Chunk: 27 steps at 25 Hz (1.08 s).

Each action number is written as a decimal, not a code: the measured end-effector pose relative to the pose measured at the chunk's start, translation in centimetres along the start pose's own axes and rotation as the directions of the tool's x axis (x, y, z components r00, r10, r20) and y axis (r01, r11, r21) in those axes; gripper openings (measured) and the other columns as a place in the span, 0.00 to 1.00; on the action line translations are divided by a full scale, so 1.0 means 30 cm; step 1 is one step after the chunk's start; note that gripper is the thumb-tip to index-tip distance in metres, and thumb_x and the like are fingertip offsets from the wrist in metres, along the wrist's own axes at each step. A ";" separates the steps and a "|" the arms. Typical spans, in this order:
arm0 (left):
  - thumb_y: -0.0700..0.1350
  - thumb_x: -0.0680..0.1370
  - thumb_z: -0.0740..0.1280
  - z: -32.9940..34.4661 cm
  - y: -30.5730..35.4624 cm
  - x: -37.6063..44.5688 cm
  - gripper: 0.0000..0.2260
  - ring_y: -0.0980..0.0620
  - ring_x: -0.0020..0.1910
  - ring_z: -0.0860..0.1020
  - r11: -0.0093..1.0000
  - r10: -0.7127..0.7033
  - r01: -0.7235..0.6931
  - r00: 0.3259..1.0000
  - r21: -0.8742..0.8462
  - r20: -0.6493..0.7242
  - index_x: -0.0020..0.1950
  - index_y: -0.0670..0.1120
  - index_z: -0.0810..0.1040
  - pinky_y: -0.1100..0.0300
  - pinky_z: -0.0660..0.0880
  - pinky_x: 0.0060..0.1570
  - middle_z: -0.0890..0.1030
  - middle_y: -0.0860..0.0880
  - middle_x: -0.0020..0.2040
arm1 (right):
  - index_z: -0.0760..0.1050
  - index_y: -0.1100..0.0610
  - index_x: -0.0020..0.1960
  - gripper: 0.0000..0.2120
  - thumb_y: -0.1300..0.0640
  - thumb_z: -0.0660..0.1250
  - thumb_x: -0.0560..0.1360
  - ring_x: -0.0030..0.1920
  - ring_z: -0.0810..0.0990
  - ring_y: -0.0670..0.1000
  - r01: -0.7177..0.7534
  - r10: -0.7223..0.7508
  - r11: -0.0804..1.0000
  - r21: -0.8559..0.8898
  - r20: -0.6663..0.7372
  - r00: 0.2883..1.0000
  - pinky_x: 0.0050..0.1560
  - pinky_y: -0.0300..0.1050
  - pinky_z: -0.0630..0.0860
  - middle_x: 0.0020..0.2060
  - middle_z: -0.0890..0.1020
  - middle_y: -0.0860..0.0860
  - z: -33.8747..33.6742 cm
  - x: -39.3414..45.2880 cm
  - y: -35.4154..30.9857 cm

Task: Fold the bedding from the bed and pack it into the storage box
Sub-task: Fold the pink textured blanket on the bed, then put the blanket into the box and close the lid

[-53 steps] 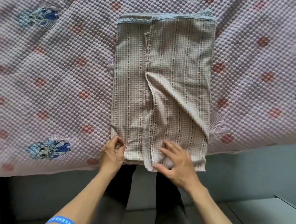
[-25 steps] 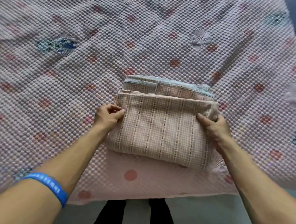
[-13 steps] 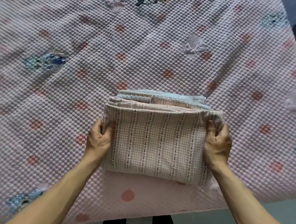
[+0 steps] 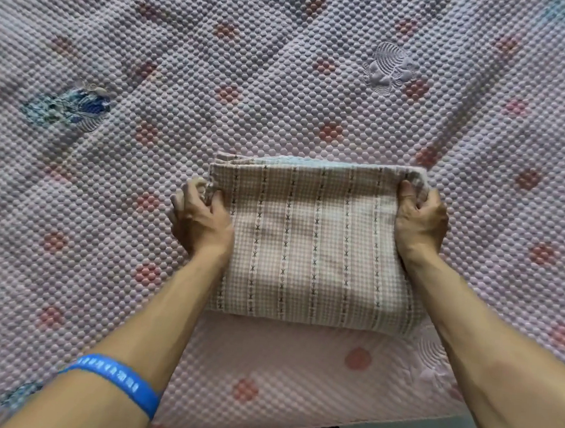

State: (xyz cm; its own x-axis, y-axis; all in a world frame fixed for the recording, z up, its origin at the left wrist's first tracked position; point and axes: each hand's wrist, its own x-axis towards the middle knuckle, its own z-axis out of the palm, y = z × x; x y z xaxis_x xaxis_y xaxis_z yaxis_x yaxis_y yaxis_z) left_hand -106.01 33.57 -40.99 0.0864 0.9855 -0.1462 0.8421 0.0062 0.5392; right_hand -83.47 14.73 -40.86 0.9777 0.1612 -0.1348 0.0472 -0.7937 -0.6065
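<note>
We are gripping the folded checked sheet (image 4: 315, 246) at its two far corners, left hand (image 4: 200, 223) at 9 o'clock, right hand (image 4: 419, 223) at 3 o'clock, fingers curled and pinching the layers, probably so the stack stays square for lifting. It is lying on the quilted bedspread (image 4: 283, 80) near the bed's 6 o'clock edge. The blue wristband (image 4: 112, 379) is carrying white print, too blurred for reading.
</note>
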 end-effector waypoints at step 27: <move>0.46 0.67 0.77 -0.177 -0.246 -0.246 0.24 0.44 0.51 0.83 0.764 -0.125 0.511 0.715 -0.393 0.688 0.61 0.44 0.78 0.49 0.80 0.49 0.84 0.44 0.55 | 0.78 0.64 0.55 0.17 0.59 0.75 0.70 0.45 0.85 0.55 -0.596 0.159 0.657 0.462 0.687 0.709 0.40 0.43 0.82 0.48 0.86 0.58 -0.220 -0.270 0.235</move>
State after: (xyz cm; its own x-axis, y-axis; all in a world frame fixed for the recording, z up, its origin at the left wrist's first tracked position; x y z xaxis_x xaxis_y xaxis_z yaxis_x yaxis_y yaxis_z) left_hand -115.69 27.17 -39.47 0.3230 0.5873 -0.7421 0.4781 0.5755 0.6635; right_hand -89.71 3.97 -38.87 0.5599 0.3909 -0.7306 -0.6460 -0.3463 -0.6803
